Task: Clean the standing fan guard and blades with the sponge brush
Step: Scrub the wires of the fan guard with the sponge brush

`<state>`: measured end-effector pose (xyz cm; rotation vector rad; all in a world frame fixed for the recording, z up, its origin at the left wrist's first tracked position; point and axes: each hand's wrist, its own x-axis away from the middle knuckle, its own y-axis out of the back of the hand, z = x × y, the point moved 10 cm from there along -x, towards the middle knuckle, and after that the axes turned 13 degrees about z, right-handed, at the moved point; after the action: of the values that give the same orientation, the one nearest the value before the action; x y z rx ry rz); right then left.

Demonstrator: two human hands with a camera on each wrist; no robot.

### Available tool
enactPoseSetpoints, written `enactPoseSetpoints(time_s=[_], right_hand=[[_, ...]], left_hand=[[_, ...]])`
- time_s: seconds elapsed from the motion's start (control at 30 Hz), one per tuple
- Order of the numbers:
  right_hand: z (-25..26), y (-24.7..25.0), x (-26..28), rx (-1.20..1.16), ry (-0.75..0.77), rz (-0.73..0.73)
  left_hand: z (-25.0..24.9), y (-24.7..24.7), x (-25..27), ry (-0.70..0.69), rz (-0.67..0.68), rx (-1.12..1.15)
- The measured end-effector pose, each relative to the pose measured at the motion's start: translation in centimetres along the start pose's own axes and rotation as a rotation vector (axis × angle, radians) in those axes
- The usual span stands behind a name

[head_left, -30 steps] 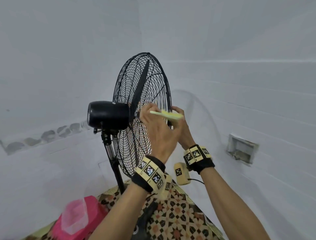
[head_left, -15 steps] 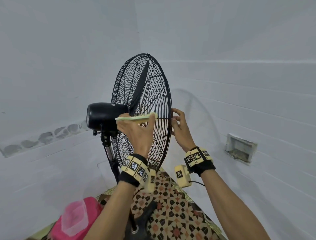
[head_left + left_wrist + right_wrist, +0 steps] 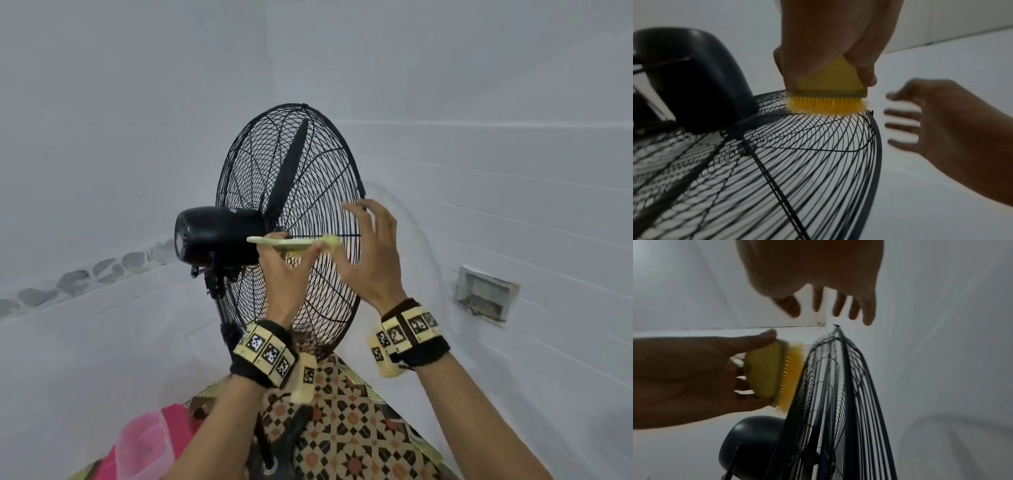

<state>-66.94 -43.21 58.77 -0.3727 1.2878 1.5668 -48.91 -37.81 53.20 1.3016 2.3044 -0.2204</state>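
Head view: left hand (image 3: 286, 274) is gripping the yellow bristled sponge brush (image 3: 294, 242), scrubbing the black wire fan guard (image 3: 329, 192); right hand (image 3: 371, 260), fingers spread, is hovering beside the rim, probably needing to steady it next.

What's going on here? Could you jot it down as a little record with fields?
Setting: black standing fan near white walls
Left hand: grips yellow brush, bristles against the rear guard
Right hand: open, fingers spread beside the guard rim, holds nothing
Blades: one blade visible inside the guard
Motor housing: behind the guard
Floor: patterned mat, pink container
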Motion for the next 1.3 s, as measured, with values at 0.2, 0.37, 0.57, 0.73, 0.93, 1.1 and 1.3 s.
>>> enactPoseSetpoints(time_s=[0.2,0.37,0.57,0.73,0.93,1.1,1.3], right_hand=[[3.5,-3.9,-2.2,0.465,0.091,0.355],[5.2,-6.4,-4.4,0.499,0.147,0.448],[1.5,-1.9,-7.2,0.446,-0.183,0.065],[-4.4,-2.6,-6.9,0.117,-0.573,0.110],[-5.6,-2.3,-6.8,0.082,-0.551,0.073],[-5.0,-2.7,-7.1,0.077,-0.523,0.057],[-5.3,-2.1,-6.6,0.058,-0.535,0.060]], left_hand=[[0.0,5.4,-0.6,-0.054,0.282,0.043],[-1.0,6.8,-3.6,-0.274,0.522,-0.352],[-0.2,12.1,-10.3,-0.326,0.249,-0.519],[0.8,9.4,-12.2,-0.302,0.361,-0.598],[2.3,7.9,-9.6,-0.362,0.645,-0.665],[-0.1,9.2,-13.1,-0.381,0.524,-0.762],[1.2,8.3,-12.3,-0.350,0.718,-0.695]])
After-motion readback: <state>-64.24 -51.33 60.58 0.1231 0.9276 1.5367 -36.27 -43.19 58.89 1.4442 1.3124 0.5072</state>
